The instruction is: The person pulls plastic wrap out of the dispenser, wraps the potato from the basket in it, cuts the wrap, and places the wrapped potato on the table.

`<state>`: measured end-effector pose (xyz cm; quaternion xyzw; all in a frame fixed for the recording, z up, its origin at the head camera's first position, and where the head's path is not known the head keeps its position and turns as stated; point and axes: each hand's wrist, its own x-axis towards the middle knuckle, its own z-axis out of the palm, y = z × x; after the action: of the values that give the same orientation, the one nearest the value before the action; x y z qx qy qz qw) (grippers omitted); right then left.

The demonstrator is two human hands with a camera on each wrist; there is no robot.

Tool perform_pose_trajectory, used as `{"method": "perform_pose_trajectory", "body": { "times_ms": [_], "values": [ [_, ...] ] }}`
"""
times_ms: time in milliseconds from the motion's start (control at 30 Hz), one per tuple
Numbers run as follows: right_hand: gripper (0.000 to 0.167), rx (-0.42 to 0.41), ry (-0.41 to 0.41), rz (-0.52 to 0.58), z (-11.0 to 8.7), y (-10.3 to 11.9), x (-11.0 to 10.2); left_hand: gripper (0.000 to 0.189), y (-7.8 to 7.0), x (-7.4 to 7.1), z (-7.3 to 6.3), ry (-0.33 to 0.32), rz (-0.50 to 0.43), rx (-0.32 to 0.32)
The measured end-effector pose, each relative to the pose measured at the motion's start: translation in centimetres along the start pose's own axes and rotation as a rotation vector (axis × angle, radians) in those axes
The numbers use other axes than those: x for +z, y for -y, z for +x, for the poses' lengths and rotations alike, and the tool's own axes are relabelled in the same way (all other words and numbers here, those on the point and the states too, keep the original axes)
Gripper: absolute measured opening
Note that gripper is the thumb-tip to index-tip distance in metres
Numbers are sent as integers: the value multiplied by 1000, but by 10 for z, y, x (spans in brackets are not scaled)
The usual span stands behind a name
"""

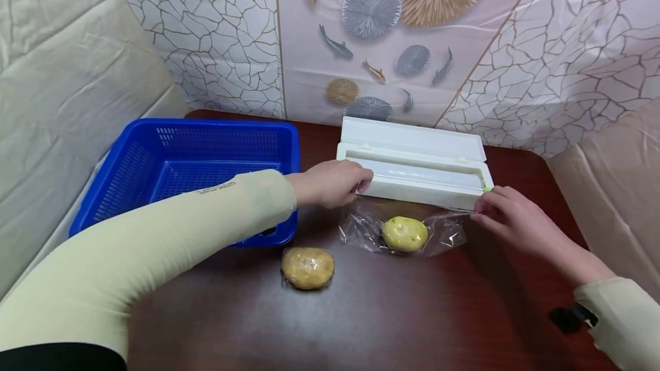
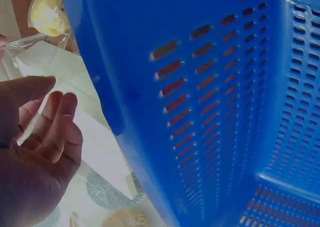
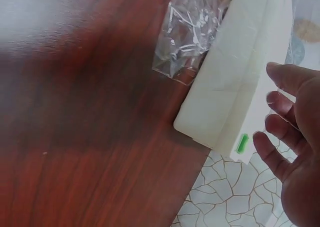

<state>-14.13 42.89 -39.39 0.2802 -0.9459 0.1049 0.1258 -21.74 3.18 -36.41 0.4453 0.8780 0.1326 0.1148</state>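
My left hand pinches the clear plastic wrap at the left front corner of the white wrap dispenser. Its thumb and fingertips nearly meet in the left wrist view. By the opposite end is my right hand, beside the small green slider; the right wrist view shows its thumb and fingers bent slightly, with gaps between them. A peeled-looking yellow potato lies on the crinkled plastic wrap in front of the dispenser. The dispenser's lid is raised, showing the film roll.
A brownish wrapped potato sits nearer the front of the dark wooden table. To the left stands a deep blue plastic basket, its rim passing under my left forearm. A patterned cloth hangs behind the table.
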Motion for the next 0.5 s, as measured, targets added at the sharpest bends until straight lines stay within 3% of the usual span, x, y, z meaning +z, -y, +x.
{"method": "perform_pose_trajectory", "body": {
  "times_ms": [100, 267, 500],
  "values": [
    [27, 29, 2, -13, 8, -3, 3, 8, 2, -2, 5, -10, -84, -50],
    [26, 20, -2, -31, 17, -13, 7, 7, 7, -4, 13, 38, -376, -154],
    [21, 81, 81, 31, 17, -21, 1, 8, 16, -6, 12, 105, -642, -234]
  ]
}}
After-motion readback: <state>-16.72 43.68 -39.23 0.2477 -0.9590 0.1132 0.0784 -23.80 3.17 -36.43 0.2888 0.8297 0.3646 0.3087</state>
